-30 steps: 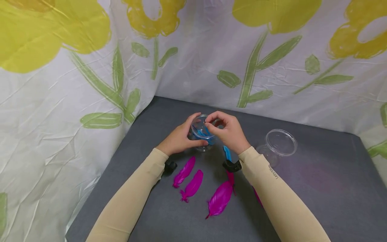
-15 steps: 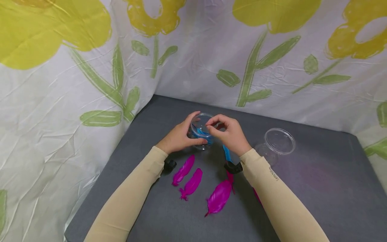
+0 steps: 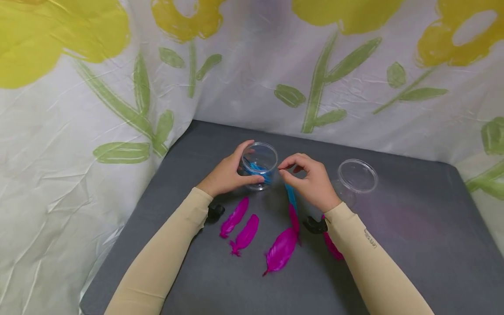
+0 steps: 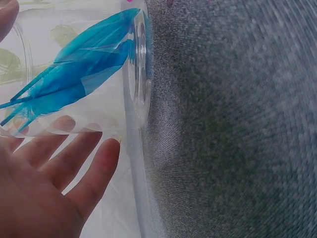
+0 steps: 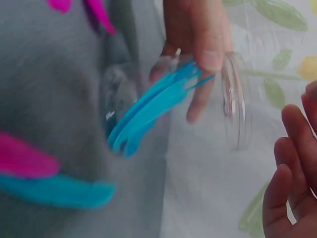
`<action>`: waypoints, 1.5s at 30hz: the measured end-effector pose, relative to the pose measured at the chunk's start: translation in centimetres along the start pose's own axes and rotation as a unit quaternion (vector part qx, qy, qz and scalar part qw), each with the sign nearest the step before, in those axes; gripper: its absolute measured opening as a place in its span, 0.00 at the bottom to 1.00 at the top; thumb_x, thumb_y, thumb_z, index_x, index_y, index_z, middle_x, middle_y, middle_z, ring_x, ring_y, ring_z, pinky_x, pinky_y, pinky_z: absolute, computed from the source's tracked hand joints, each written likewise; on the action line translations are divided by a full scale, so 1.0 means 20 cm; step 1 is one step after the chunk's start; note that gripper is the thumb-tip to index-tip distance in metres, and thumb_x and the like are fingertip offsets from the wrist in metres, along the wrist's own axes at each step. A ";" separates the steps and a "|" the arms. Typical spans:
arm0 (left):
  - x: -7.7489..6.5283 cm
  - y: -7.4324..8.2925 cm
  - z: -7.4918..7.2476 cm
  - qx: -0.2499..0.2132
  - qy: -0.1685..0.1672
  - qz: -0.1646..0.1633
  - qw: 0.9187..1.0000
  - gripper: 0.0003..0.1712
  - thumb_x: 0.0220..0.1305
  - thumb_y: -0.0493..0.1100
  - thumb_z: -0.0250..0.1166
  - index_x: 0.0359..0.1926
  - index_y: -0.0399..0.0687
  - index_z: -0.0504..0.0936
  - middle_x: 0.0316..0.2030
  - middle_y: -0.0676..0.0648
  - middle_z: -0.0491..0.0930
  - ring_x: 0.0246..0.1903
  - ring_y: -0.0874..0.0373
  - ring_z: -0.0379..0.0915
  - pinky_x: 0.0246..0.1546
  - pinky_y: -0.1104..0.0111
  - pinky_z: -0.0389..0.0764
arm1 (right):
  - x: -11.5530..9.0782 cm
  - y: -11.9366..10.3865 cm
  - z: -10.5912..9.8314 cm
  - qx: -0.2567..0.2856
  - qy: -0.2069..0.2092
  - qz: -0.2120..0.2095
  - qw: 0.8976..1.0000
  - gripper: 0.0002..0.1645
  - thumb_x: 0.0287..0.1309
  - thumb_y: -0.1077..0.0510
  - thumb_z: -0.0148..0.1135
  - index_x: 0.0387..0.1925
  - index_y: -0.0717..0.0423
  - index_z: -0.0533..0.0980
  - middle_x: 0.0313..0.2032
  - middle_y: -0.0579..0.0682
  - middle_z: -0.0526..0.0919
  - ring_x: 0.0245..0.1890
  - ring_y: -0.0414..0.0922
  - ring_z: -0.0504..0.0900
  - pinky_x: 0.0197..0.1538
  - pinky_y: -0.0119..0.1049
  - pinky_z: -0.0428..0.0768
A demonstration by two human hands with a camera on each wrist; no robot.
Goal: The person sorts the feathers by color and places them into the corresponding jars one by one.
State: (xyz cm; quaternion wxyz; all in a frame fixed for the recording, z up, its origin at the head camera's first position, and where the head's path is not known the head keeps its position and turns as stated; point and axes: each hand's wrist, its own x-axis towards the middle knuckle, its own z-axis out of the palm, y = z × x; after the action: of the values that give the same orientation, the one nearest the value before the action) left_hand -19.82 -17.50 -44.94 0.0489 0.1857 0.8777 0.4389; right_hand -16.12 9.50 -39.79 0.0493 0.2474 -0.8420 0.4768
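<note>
My left hand [image 3: 226, 175] grips a clear plastic jar [image 3: 271, 160] from its left side, thumb across the front. Several blue feathers [image 4: 84, 69] lean inside the jar, quills toward its mouth. Just right of the jar, my right hand [image 3: 309, 179] hovers with fingers bent and nothing between thumb and fingertips. On the table under that hand lies a loose blue feather [image 3: 290, 197], its near end meeting a narrow magenta feather [image 3: 293, 218]. The left wrist view shows fingers spread along the jar's wall.
Two magenta feathers, one upper [image 3: 235, 217] and one lower [image 3: 245, 234], lie near the left wrist. A broad magenta feather [image 3: 281, 250] is at front centre, another [image 3: 332, 245] partly under the right forearm. A second clear jar [image 3: 357, 176] stands right, before a flowered cloth [image 3: 252, 87].
My right hand has drawn back from the jar's mouth to the right, its fingers parting. The left hand keeps its hold on the jar; the head view has shifted slightly.
</note>
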 end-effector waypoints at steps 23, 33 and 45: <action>-0.03 -0.04 -0.05 0.001 0.017 -0.010 1.000 0.60 0.47 0.75 0.72 0.74 0.89 0.44 0.73 0.56 0.66 0.62 0.62 0.71 0.59 0.58 0.80 | -0.31 0.20 -0.03 -0.166 -0.080 -0.034 0.982 0.07 0.60 0.57 0.71 0.41 0.44 0.84 0.42 0.34 0.83 0.47 0.37 0.78 0.51 0.40 0.81; -0.02 -0.03 -0.03 0.002 0.010 -0.013 1.000 0.60 0.47 0.75 0.72 0.74 0.90 0.44 0.72 0.59 0.66 0.64 0.61 0.70 0.60 0.57 0.79 | -0.38 0.25 -0.02 -0.238 -0.125 -0.025 0.963 0.04 0.61 0.55 0.71 0.38 0.43 0.85 0.39 0.37 0.84 0.45 0.38 0.78 0.50 0.40 0.81; 0.01 0.00 0.01 0.004 0.000 -0.007 1.000 0.61 0.47 0.76 0.72 0.75 0.87 0.44 0.73 0.57 0.66 0.64 0.61 0.70 0.60 0.57 0.79 | -0.42 0.26 -0.02 -0.237 -0.121 -0.071 0.961 0.11 0.55 0.61 0.74 0.37 0.40 0.88 0.37 0.37 0.83 0.42 0.36 0.75 0.45 0.35 0.80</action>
State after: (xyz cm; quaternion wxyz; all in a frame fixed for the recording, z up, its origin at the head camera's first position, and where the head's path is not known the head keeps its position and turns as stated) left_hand -20.00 -17.31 -44.97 0.0510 0.1796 0.8809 0.4349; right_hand -11.19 15.06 -46.29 0.0378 0.3438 -0.9107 0.2258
